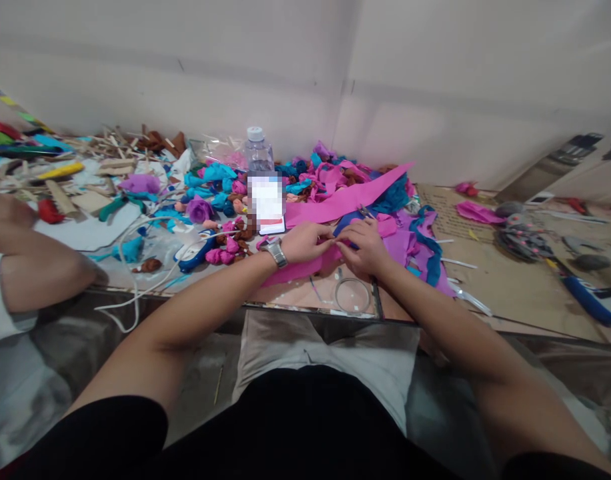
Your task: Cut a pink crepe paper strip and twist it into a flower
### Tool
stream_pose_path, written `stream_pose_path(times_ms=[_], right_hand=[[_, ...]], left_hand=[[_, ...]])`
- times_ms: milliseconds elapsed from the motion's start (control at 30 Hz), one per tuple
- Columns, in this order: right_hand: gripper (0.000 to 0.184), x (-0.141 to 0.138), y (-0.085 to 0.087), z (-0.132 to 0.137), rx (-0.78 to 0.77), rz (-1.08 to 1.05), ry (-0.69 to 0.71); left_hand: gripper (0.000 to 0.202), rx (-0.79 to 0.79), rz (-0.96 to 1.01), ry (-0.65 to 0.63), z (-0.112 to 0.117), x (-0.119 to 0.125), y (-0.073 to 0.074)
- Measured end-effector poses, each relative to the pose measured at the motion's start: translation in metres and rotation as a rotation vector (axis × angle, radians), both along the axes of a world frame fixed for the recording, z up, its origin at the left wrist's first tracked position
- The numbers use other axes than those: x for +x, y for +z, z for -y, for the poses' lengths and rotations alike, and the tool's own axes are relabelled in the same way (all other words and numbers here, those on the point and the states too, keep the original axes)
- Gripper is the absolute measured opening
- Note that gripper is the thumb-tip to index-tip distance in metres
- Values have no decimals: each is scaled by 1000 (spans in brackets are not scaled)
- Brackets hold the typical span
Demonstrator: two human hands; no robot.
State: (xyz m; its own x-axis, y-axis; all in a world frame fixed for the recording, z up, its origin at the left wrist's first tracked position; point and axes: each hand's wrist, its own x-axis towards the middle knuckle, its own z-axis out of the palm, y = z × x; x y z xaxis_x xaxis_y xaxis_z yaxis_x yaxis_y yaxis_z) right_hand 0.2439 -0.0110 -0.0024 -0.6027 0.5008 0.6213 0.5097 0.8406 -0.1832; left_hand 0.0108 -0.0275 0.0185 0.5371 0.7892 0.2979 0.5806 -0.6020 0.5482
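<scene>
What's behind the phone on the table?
A bottle stands behind the phone, its upper part showing. Its base, and anything else directly behind the phone, is covered.

And here's the worktable, crowded from end to end! Over on the far left, wood scraps sprawl near a yellow-handled tool, with a white sheet nearer the front. Moving along, there's a brown paper bunch, then a blue-and-white device, and a white cord looping right over the near edge! Middle now: a capped bottle stands upright behind a lit phone, crumpled paper pieces bunched either side. Up front, a pink paper strip and a thin ring near the edge. Out right, printed brown cardboard lies flat, carrying a pink scrap.
</scene>
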Motion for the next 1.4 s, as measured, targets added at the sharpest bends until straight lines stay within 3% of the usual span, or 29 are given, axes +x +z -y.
stream_pose_path(times_ms=[433, 1400], right_hand=[[6, -1, -3, 0, -49, -3, 26], [3, -1, -1, -1, -65, -45, 28]], left_hand=[[23, 151, -125, -12, 2, 3, -1], [19, 161, -88, -21, 2, 5, -5]])
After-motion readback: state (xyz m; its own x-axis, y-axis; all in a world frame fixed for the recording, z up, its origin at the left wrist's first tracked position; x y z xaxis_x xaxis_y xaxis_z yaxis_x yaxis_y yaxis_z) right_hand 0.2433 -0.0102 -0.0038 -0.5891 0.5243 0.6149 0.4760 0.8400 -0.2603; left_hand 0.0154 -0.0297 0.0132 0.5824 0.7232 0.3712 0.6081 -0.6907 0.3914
